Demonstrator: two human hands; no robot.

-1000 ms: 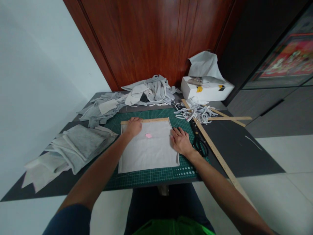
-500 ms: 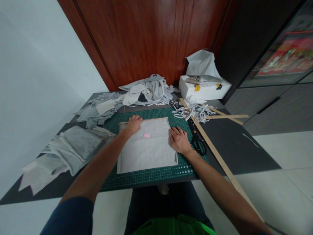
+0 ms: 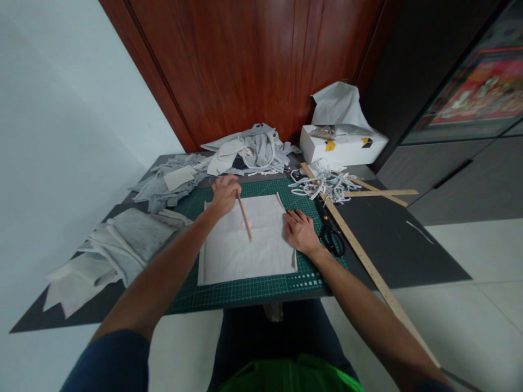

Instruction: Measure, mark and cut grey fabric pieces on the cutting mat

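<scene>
A light grey-white piece of cloth (image 3: 249,258) lies spread on the green cutting mat (image 3: 241,295), its left and right edges folded over. Near the cloth's far left corner, my left hand (image 3: 224,194) is closed around one end of a thin wooden stick (image 3: 244,218). The stick slants over the cloth toward me and partly covers a small pink mark (image 3: 247,224). My right hand (image 3: 300,231) rests flat on the right edge of the cloth, fingers extended. Beside it on the right lie black-handled scissors (image 3: 333,241).
Folded grey cloth (image 3: 134,239) lies at the left, and a heap of fabric (image 3: 257,149) at the back. Cut strips (image 3: 327,185) lie over wooden rulers; a long ruler (image 3: 363,258) extends past the table's front edge. A white box (image 3: 343,147) stands at the back right.
My left hand has lifted the wooden stick from the cloth's far edge and swung it to point toward me. My right hand stays in place.
</scene>
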